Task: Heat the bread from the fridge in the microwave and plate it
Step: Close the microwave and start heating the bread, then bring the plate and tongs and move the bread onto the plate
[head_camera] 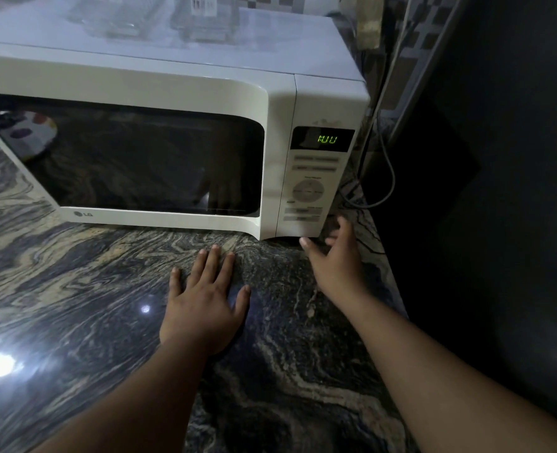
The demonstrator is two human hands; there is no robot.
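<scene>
Microwave [159, 125] door: LG | display [327, 139]: 1:00 | left hand [205, 299] flat on counter [74, 289]

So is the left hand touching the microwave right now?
Apart. In the head view the left hand lies flat on the countertop, and a strip of bare stone shows between its fingertips and the microwave front.

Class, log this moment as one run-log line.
microwave: door shut | display: 1:00 | left hand: flat on counter | right hand: open, near control panel | bread: not visible
</scene>
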